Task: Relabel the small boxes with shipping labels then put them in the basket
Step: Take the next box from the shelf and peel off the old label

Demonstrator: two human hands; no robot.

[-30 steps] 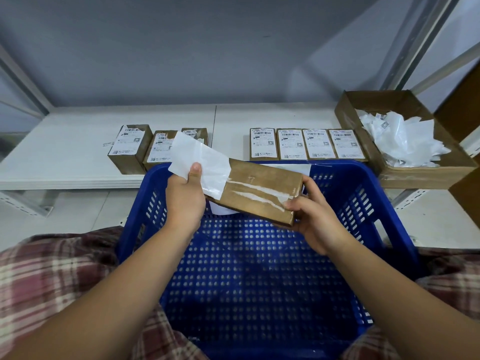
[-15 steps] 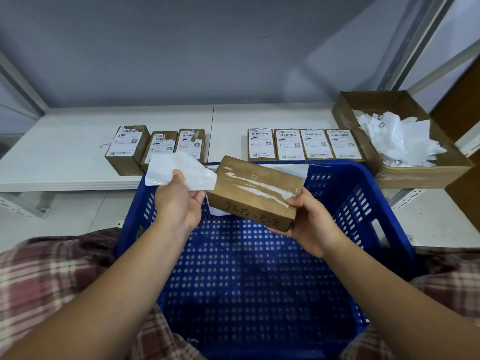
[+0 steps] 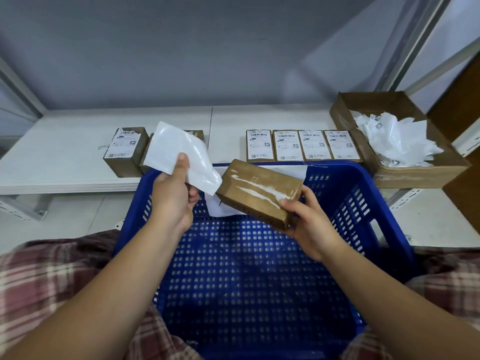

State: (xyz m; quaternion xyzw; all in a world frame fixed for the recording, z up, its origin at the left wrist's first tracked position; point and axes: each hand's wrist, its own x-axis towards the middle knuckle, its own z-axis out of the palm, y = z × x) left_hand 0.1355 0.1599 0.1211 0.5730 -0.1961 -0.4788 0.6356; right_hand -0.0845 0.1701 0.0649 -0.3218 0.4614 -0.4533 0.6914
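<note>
Because the left hand (image 3: 171,196) merely pinches the sheet (image 3: 179,152) at one edge, it could curl and stick askew on the box (image 3: 259,189), which the right hand (image 3: 309,224) grips by one end over the basket (image 3: 246,281). I count one held box, four labelled boxes (image 3: 285,145) in a row, a left group (image 3: 124,149) of at least two, partly behind the sheet, and one carton (image 3: 415,175).
</note>
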